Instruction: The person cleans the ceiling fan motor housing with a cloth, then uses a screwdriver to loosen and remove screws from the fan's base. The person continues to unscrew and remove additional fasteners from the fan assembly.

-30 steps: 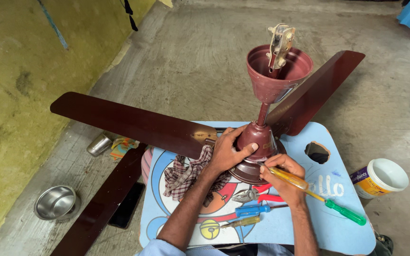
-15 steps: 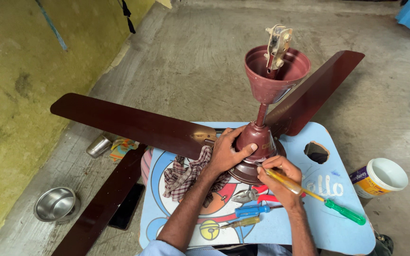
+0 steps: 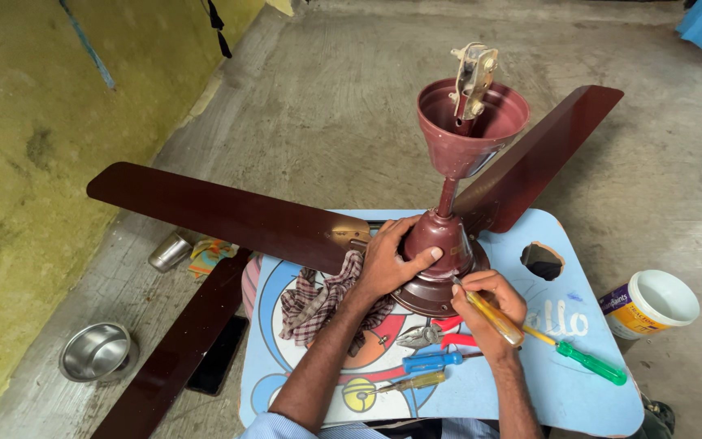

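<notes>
While my left hand [image 3: 387, 264] clasps the maroon ceiling fan motor housing [image 3: 440, 260] at the middle of the blue desk [image 3: 530, 382], my right hand [image 3: 493, 305] is closed around a yellow-handled screwdriver [image 3: 489, 315] with its tip at the housing's right side. Two blades [image 3: 229, 215] are on the fan, and a third blade [image 3: 176, 349] lies on the floor to the left, so I judge the work partway through. Pliers [image 3: 436, 333] and other screwdrivers [image 3: 436, 360] lie near.

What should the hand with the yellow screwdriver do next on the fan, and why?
Probably turn the yellow-handled screwdriver slowly while keeping its tip pressed in. The right hand holds it with the tip at the edge of the maroon fan motor, and the left hand grips the motor housing, steadying it on the blue table. Which way to turn cannot be told.
</notes>
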